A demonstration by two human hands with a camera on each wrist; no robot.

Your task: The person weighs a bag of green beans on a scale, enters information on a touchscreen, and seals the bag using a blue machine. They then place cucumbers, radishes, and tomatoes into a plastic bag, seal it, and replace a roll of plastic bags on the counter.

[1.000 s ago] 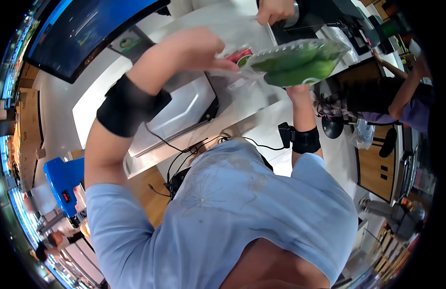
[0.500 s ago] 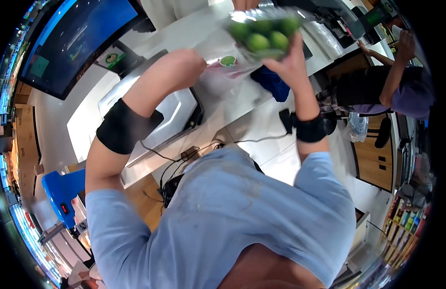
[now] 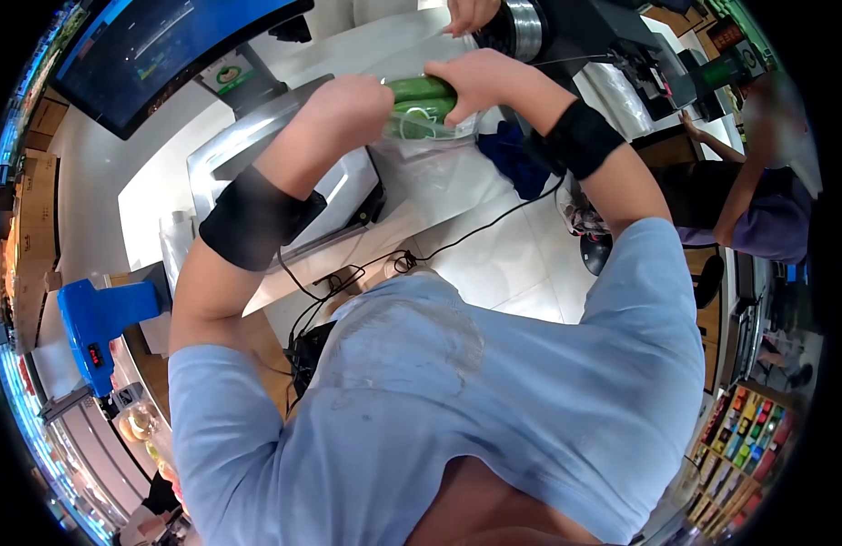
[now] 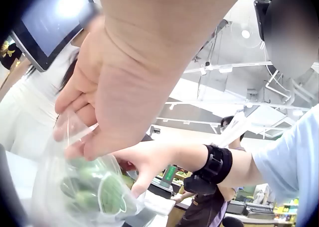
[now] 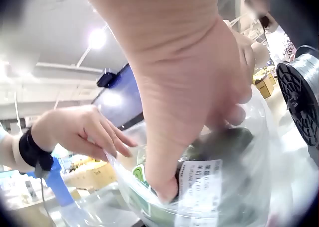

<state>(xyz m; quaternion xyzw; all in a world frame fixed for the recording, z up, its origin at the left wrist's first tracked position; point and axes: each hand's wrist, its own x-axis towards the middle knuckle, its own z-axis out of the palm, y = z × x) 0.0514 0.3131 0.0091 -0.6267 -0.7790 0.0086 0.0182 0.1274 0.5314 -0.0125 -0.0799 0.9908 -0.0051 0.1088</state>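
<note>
The left hand (image 3: 352,105) is pinching a clear plastic bag (image 5: 261,155) between its fingers while the right hand (image 3: 483,80) is gripping a green, white-labelled vegetable pack (image 3: 421,89) inside it, above the white table (image 3: 325,56), where a spread rim is probably preventing snagging.

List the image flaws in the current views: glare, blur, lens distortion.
Head view: strong fisheye bending, black corners, bright reflections on the silvery plate; left wrist view: white glare on the screen, bagged green produce soft and hazy; right wrist view: ceiling lamp blown out, small print on the label hard to read.
</note>
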